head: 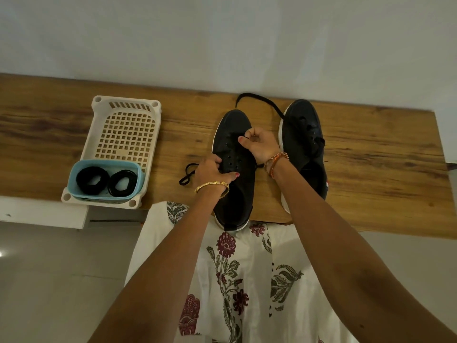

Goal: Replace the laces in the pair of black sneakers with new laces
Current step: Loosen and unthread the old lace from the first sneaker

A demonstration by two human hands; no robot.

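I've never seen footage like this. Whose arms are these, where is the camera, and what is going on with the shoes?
There is no machine here: the arms belong to a person wearing a wide-angle camera on the head, looking down at their own hands. That is the only view.

On the wooden shelf stand two black sneakers. The left hand grips the side of the nearer sneaker; the right hand pinches a black lace above its eyelets, most of which look empty. A loose black lace end lies beside that shoe. The other sneaker has a lace trailing from it.

To the left, a white plastic basket holds a blue tub with two coiled black laces, probably the new ones.
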